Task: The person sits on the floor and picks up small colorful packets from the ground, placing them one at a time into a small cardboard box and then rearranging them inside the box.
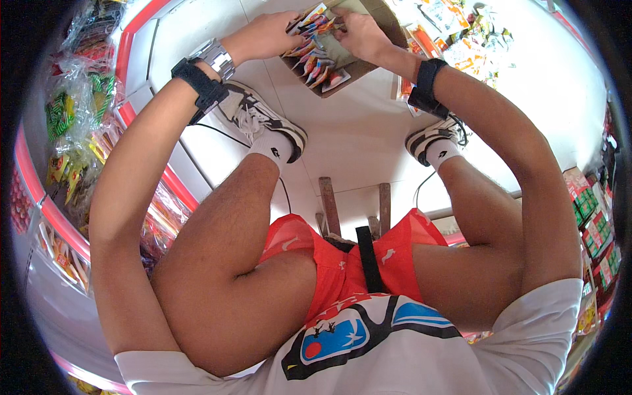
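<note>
A cardboard box (377, 74) lies on the floor before me, between and beyond my feet. A row of small colourful packets (311, 54) stands packed along its left part. My left hand (269, 34) reaches over the box's left edge, its fingertips at the packets. From the other side my right hand (363, 37) dips into the box, fingers bent and close to the row's right side. Whether either hand grips a packet is hard to see, since the fingertips are partly hidden.
Loose snack packets (464, 44) are strewn on the white tiled floor (340, 133) at the upper right. Red-edged shelves (123, 64) with bagged sweets (74, 108) rise at my left. Stacked green-and-red packs (595, 227) line the right. Wooden stool legs (329, 205) show between my legs.
</note>
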`<state>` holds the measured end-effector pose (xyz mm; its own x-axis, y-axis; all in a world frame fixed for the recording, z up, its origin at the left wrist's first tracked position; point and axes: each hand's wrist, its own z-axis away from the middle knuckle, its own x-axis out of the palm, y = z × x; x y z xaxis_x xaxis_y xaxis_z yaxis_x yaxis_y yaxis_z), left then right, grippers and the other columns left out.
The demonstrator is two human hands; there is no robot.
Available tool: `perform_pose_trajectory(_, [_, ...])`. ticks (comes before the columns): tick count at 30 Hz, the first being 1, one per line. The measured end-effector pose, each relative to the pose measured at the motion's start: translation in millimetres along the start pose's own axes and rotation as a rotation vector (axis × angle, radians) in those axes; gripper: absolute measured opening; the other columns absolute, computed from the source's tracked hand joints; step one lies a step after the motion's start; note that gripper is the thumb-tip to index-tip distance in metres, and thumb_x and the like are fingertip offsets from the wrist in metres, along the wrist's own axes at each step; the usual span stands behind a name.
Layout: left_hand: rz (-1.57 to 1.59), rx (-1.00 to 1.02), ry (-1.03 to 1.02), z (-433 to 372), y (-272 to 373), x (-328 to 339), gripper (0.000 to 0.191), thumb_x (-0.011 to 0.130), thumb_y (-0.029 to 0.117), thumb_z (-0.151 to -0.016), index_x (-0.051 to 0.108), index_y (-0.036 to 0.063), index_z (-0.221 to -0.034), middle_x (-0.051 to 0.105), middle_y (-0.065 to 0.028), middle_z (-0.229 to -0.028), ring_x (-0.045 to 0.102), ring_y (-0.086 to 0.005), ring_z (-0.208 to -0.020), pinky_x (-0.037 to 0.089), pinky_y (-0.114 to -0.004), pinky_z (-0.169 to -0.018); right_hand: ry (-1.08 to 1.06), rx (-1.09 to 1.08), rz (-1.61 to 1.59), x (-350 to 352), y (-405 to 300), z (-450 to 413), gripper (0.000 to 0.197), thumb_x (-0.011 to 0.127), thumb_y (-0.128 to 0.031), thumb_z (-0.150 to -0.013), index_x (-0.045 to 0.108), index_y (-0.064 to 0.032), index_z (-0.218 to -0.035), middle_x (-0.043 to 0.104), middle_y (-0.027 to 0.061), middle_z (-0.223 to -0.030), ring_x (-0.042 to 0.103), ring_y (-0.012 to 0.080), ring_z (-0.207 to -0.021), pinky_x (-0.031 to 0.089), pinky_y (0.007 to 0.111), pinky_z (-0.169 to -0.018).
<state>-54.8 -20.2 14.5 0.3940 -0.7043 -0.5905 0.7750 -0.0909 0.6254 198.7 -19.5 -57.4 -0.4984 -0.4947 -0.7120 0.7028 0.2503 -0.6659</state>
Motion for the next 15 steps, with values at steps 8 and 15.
perform_pose_trajectory(8, [0.015,0.025,-0.002,-10.4,14.3,-2.5,0.053,0.068,0.036,-0.095,0.061,0.0051,-0.137,0.073,-0.0238,-0.115,0.071,-0.0404,-0.102,0.055,-0.046,-0.092,0.006,-0.061,0.099,-8.5,20.1,6.4,0.052,0.074,-0.02,-0.092,0.058,-0.0001,-0.137,0.073,0.0262,-0.096,0.071,0.0464,-0.091,0.057,0.051,-0.087])
perform_pose_trajectory(15, [0.01,-0.027,-0.01,7.1,-5.9,-6.2,0.05,0.062,0.033,-0.105,0.055,0.0069,-0.146,0.072,-0.02,-0.125,0.071,-0.0313,-0.11,0.054,-0.041,-0.098,0.052,-0.02,-0.05,-157.8,-47.7,1.2,0.032,0.067,-0.029,-0.098,0.068,-0.0009,-0.113,0.07,0.0264,-0.088,0.072,0.0406,-0.082,0.055,0.047,-0.072])
